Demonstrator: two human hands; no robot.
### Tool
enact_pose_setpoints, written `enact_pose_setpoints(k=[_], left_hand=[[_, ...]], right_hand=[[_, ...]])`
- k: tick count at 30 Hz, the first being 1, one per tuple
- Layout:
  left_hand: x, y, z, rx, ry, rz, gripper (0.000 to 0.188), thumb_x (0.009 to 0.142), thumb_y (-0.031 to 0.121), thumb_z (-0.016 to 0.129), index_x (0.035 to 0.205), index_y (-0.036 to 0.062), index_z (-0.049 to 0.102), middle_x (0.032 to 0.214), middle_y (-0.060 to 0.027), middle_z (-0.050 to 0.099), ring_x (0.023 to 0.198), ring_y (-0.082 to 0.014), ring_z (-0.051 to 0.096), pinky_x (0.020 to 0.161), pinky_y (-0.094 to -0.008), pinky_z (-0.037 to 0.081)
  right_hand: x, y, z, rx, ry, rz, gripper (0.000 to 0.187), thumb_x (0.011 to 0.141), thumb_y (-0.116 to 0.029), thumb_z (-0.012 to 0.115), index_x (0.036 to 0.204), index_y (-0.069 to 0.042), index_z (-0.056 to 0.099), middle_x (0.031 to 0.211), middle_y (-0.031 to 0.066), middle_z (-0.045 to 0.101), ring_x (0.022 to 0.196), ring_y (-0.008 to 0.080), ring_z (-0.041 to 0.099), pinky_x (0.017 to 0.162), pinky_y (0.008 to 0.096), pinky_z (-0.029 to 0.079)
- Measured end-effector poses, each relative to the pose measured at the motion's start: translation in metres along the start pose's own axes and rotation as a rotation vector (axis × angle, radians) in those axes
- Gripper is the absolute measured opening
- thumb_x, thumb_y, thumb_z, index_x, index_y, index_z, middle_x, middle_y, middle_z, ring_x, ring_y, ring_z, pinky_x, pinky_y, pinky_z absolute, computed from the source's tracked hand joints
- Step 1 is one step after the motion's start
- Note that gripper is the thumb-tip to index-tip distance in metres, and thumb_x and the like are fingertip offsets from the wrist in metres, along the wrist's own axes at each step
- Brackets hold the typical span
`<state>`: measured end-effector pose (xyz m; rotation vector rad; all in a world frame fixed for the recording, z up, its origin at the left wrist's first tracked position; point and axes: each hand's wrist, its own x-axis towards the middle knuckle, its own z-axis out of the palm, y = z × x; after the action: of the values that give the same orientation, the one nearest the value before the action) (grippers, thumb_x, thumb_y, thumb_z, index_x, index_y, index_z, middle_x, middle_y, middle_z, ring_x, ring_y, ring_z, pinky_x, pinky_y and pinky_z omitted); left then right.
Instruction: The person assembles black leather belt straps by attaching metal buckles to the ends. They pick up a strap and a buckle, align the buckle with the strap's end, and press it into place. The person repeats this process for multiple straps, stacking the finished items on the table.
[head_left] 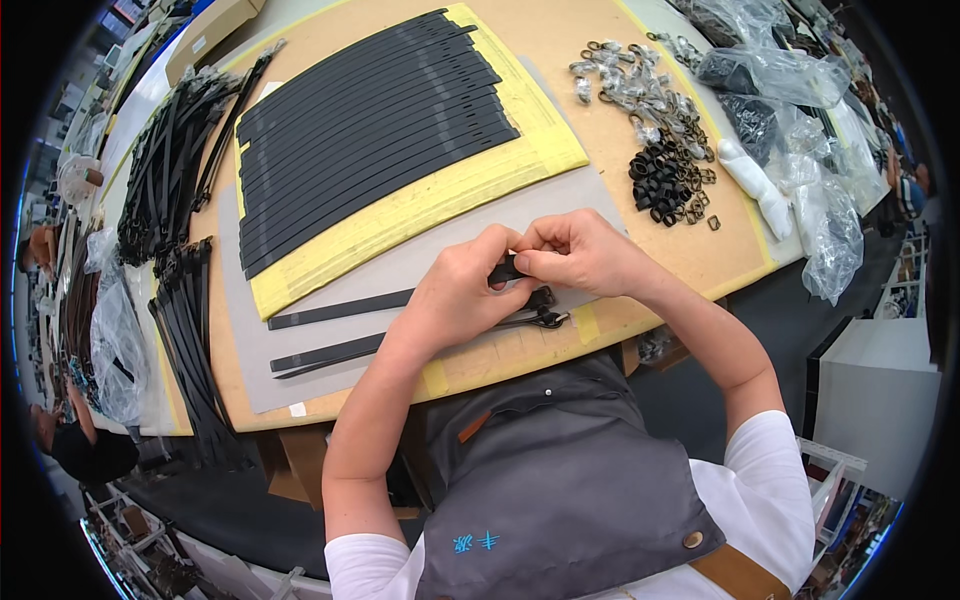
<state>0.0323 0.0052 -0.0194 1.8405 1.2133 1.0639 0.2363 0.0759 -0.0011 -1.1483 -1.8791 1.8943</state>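
Observation:
My left hand is closed on a black belt strap, whose long tail lies on the grey mat to the left. My right hand meets it over the front of the table, thumb and fingers pinching the same strap's end; the fingers hide any small part there. Just below my hands lies another black belt strap, with a dark metal buckle at its right end. Beyond my hands, a row of black straps lies side by side on a yellow-edged board.
Buckled black belts are heaped at the left, some hanging over the edge. At right lie black loops, metal rings and plastic-wrapped buckles. Clear plastic bags crowd the far right, near a white roll.

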Motion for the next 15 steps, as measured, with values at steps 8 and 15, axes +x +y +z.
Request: enact_pose_setpoints(k=[8,15], left_hand=[[0.003,0.001,-0.006,0.053,-0.092,-0.030,0.024,0.081,0.006,0.083,0.095,0.0004,0.064,0.077,-0.0080,0.068,0.066,-0.0128,0.063,0.060,-0.0274,0.051],[0.004,0.003,-0.009,0.010,-0.143,-0.115,0.023,0.080,0.007,0.078,0.096,0.0011,0.062,0.077,-0.0131,0.068,0.066,-0.0242,0.066,0.062,-0.0347,0.052]], right_hand=[[-0.005,0.000,-0.013,0.149,-0.102,0.113,0.020,0.097,-0.023,0.075,0.096,-0.003,0.071,0.076,-0.0019,0.065,0.066,0.0041,0.054,0.060,0.0223,0.044],[-0.007,0.001,-0.015,0.130,-0.107,0.137,0.019,0.097,-0.023,0.073,0.097,-0.004,0.072,0.077,-0.0028,0.065,0.067,0.0038,0.054,0.061,0.0217,0.044]])
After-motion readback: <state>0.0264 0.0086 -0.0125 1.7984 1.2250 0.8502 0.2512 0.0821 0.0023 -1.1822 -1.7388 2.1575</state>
